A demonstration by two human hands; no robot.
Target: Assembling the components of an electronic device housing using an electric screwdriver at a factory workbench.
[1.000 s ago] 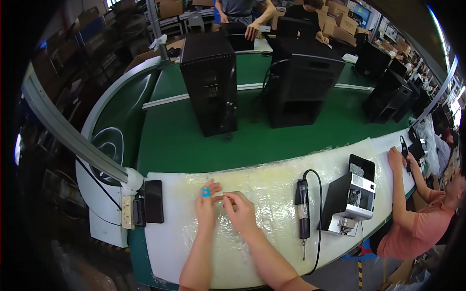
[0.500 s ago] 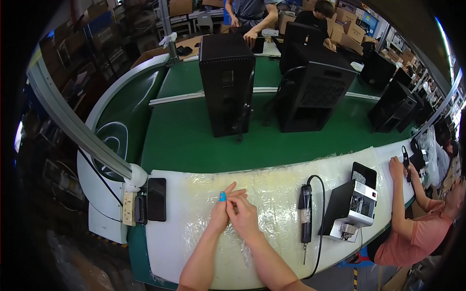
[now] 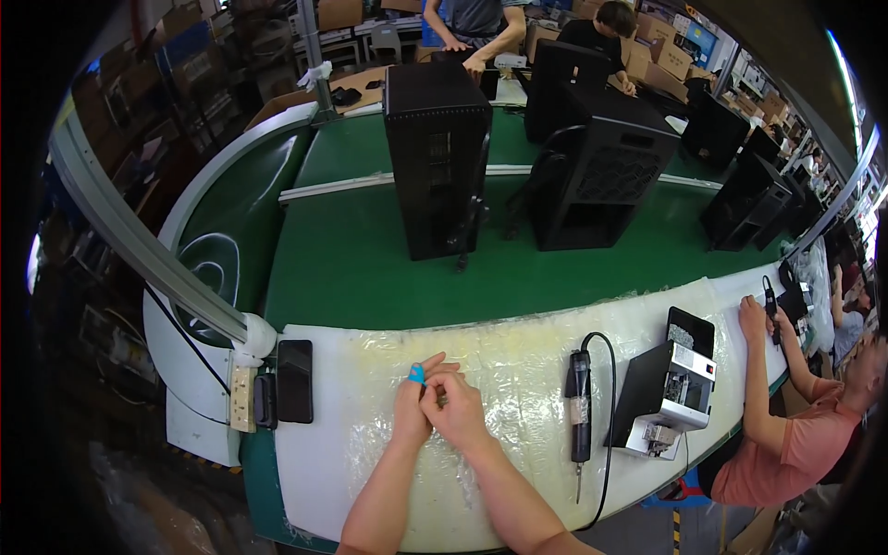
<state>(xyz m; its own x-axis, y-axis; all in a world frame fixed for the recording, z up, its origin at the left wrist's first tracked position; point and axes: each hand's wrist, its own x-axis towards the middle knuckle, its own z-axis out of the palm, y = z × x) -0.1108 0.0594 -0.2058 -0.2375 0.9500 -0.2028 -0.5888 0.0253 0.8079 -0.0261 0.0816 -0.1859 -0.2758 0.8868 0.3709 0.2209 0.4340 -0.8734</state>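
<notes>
My left hand (image 3: 411, 413) is over the plastic-covered white work surface (image 3: 518, 398), with a blue wrap (image 3: 416, 373) around one digit. Two of its fingers stretch out to the right, and the others are partly hidden behind my right hand (image 3: 459, 413). The fingers of my right hand are curled and pinched together against the left hand. Whatever may be between them is too small or too covered to make out. To the right lies a black electric screwdriver (image 3: 580, 407) with a cable. A dark smartphone (image 3: 295, 381) rests to the left.
A screw feeder (image 3: 668, 398) and a black tray of small screws (image 3: 690, 335) sit at right. Black computer cases (image 3: 437, 176) stand on the green conveyor (image 3: 342, 277). A power strip (image 3: 242, 400) is beside the metal post. A co-worker in an orange shirt (image 3: 786, 453) sits at right.
Both hands have shifted slightly left, still together, and the right fingers have curled a little more. Across the conveyor, a person's hand has moved onto a dark object.
</notes>
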